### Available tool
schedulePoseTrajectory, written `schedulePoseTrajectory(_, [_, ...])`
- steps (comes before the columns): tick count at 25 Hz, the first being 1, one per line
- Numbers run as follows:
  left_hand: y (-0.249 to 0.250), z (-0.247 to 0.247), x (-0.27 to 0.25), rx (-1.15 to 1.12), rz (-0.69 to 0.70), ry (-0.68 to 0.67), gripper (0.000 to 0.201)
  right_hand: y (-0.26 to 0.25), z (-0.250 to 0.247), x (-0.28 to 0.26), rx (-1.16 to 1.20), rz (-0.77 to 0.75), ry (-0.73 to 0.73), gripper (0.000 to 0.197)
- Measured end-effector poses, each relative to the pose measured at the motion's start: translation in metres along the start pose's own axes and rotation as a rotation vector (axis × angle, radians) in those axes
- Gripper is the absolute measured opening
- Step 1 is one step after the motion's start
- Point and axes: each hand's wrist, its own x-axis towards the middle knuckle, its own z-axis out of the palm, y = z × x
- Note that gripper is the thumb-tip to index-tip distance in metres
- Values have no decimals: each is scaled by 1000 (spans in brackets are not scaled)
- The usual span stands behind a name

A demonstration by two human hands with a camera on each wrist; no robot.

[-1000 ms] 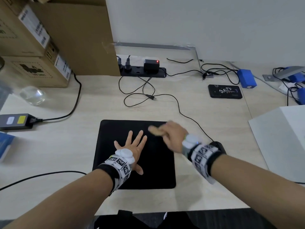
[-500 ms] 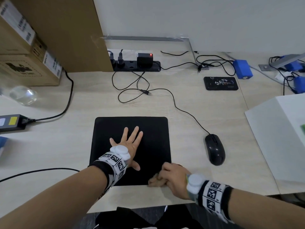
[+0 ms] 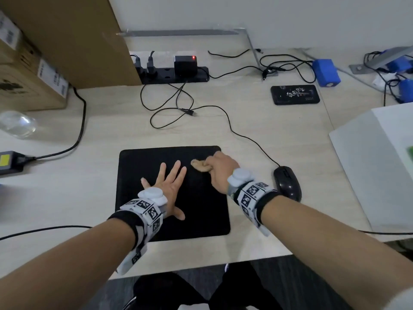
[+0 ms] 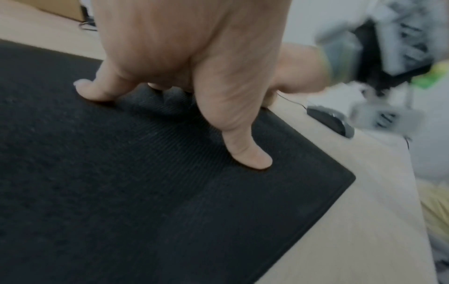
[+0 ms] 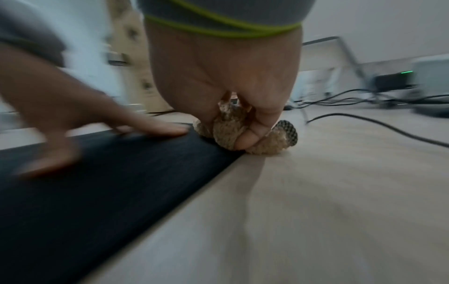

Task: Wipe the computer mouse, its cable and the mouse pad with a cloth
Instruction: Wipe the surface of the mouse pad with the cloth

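A black mouse pad [image 3: 138, 171] lies on the pale wooden desk [image 3: 257, 220]. My left hand [image 3: 166, 186] presses flat on the pad's middle with fingers spread; its fingertips [image 4: 252, 159] rest on the pad [image 4: 121, 192]. My right hand [image 3: 220, 168] grips a bunched tan cloth [image 3: 200, 165] against the pad's far right part. The wrist view shows the cloth [image 5: 228, 132] clamped under my right hand [image 5: 243, 138] at the pad's edge [image 5: 97, 182]. A black mouse [image 3: 287, 183] sits right of the pad, its cable [image 3: 243, 136] running back toward the power strip.
A black power strip [image 3: 176, 73] with plugs lies at the back, beside cardboard boxes [image 3: 33, 63]. A dark phone-sized slab [image 3: 295, 95], blue devices [image 3: 326, 72] and tangled wires sit back right. A white box [image 3: 380, 166] stands at right, a power adapter [image 3: 11, 162] at left.
My right hand with the cloth has swept from the pad's near edge back up to its far right part. The left hand has stayed pressed flat on the pad.
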Motion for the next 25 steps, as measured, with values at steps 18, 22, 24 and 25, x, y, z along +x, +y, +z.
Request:
schedulePoseTrajectory(18, [-1, 0, -1, -45, 7, -3, 139, -5, 10, 4, -27, -34, -33, 45])
schedulePoseTrajectory(22, [-2, -1, 3, -28, 15, -17, 142, -2, 43, -95, 17, -323, -239, 44])
schedulePoseTrajectory(24, [-3, -3, 3, -32, 20, -42, 141, -4, 29, -96, -15, -346, -258, 33])
schedulePoseTrajectory(25, [-3, -4, 2, -38, 30, -44, 140, -6, 20, -86, -2, -328, -181, 29])
